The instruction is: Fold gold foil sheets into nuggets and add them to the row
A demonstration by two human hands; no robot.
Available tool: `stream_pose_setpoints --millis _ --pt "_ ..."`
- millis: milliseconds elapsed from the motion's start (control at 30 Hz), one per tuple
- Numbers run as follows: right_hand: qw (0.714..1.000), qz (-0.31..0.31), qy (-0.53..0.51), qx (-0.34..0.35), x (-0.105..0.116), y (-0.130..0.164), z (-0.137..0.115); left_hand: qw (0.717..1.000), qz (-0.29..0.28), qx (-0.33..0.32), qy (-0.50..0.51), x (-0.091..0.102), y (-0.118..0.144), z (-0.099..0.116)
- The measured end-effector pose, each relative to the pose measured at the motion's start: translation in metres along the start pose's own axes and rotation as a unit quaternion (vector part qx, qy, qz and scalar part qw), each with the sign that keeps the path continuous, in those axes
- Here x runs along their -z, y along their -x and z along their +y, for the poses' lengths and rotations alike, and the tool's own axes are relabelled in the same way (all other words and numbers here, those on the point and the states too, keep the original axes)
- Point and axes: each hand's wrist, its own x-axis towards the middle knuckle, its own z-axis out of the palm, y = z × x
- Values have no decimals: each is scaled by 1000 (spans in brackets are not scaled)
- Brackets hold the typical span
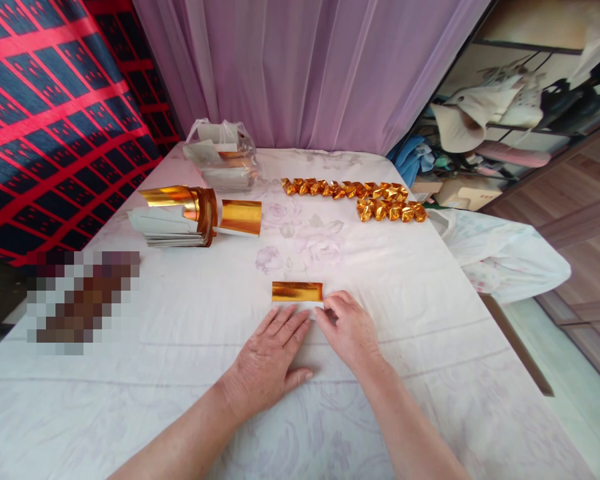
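A small gold foil paper (297, 291) lies on the white cloth-covered table (180, 333), its near white edge under my fingers. My left hand (270, 357) rests flat with fingers pressing on the paper's near edge. My right hand (347, 330) pinches the paper's right near corner between thumb and fingertips. Farther back stands a stack of gold papers (180, 217) with curled top sheets, and a single gold sheet (241, 217) leans beside it.
Two rows of folded gold paper pieces (365, 197) lie at the back right. A plastic bag of paper stacks (225, 157) sits by the purple curtain. A blurred patch (83, 300) is at the left. Shelves with clutter stand to the right, past the table edge.
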Motion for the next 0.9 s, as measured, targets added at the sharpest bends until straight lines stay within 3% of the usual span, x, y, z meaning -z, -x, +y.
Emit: stream_pose_setpoints --millis 900 --pt "1000 14 -3 -24 -1 -1 -4 1000 -8 -2 -5 2 -1 0"
